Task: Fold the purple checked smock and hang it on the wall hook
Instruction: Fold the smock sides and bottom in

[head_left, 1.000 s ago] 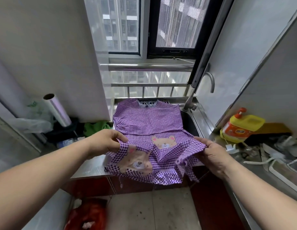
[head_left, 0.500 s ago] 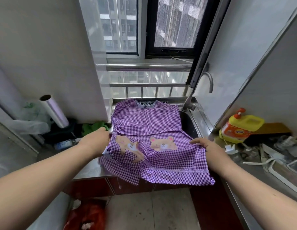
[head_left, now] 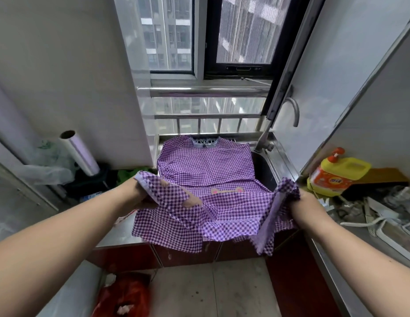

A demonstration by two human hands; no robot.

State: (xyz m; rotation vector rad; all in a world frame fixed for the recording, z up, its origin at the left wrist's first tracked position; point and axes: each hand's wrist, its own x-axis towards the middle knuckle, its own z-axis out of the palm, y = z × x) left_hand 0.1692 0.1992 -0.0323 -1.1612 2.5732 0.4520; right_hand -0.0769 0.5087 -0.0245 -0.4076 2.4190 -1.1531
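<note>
The purple checked smock [head_left: 206, 165] lies spread over the sink end of the steel worktop [head_left: 121, 232], its neckline toward the window rail and its hem hanging over the front edge above the red cabinet doors; a bear patch shows near the middle. The left hand [head_left: 139, 197] grips the lower left corner, lifted and turned inward so the pale underside shows, and the right hand [head_left: 300, 197] is clenched on the lower right corner, bunched and raised the same way. The cloth looks thin, light and limp, so it will likely sag and crease wherever it is unsupported, and slide easily on the smooth metal. Taking it by the hem corners or side seams, as now, seems the sound hold for bringing the bottom up to the neckline; pinching mid-panel would probably only gather wrinkles. For hanging, the neck opening looks like the natural place to catch a hook, though no hook is in view. Just beside the smock to the right stands the tap [head_left: 295, 113]; further right a yellow detergent bottle [head_left: 339, 175], and on the left a roll of cling film [head_left: 79, 153].
</note>
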